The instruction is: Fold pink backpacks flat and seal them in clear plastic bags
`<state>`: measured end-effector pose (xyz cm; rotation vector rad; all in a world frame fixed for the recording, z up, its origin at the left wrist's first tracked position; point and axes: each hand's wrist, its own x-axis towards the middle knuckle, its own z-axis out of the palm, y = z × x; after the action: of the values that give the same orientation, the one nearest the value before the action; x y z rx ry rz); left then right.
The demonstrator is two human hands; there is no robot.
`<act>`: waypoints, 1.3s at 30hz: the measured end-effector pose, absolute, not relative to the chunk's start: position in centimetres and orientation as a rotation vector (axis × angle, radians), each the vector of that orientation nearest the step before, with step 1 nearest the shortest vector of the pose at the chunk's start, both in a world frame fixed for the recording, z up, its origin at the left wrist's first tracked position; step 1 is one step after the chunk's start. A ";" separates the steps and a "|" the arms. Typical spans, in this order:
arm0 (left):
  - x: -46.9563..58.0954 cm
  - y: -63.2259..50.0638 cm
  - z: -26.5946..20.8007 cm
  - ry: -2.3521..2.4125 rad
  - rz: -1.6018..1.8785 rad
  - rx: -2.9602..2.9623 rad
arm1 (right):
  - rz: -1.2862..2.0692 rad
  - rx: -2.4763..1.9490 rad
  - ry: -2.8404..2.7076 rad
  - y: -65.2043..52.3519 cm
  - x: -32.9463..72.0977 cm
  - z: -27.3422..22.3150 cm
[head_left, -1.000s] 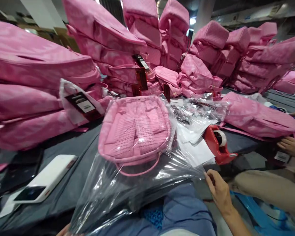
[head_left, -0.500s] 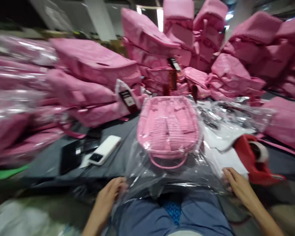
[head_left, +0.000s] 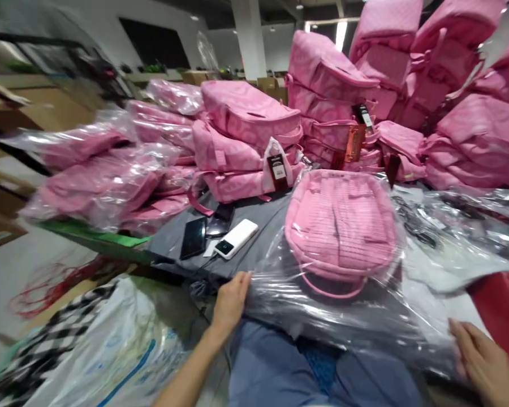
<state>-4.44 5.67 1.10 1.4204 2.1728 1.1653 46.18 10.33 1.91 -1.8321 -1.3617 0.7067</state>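
Note:
A pink backpack [head_left: 341,226] lies on the grey-covered table inside a clear plastic bag [head_left: 322,305], its loop handle toward me. My left hand [head_left: 232,299] pinches the near left corner of the plastic bag. At the bag's near right corner, my right hand [head_left: 481,353] grips the edge between thumb and fingers. The bag's open-looking near end is stretched between both hands, over my lap. Beyond the left hand lie a white power bank [head_left: 236,238] and a dark phone [head_left: 193,237].
Stacked pink backpacks [head_left: 246,130] line the back. Plastic-wrapped backpacks [head_left: 106,181] pile up at left. A red tape dispenser [head_left: 500,305] and clear plastic packets [head_left: 458,226] lie at right. A white sack [head_left: 139,345] sits on the floor at lower left, near cardboard boxes [head_left: 51,107].
My view has turned left, so things appear farther right. Both hands still hold the bag's edge, and its near end is now pulled flatter and tauter.

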 end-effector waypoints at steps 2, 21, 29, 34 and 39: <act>-5.7 6.1 0.8 2.093 1.128 1.403 | 0.894 -1.836 -1.264 10.2 45.5 3.1; -8.1 3.8 1.2 1.686 1.224 1.736 | 0.626 -1.481 -1.531 8.2 46.0 5.4; -3.8 8.0 0.7 1.698 1.637 1.024 | 0.445 -1.534 -1.013 13.0 39.4 5.1; -3.8 9.9 2.4 1.875 1.499 1.109 | 0.653 -1.417 -0.869 13.6 39.1 4.4; -0.1 8.8 5.6 1.968 1.521 2.168 | 0.527 -1.450 -0.949 12.3 40.0 4.6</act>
<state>-0.09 8.81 5.56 2.1677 1.9682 1.5205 40.01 12.32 4.62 -1.4500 -0.9487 0.5271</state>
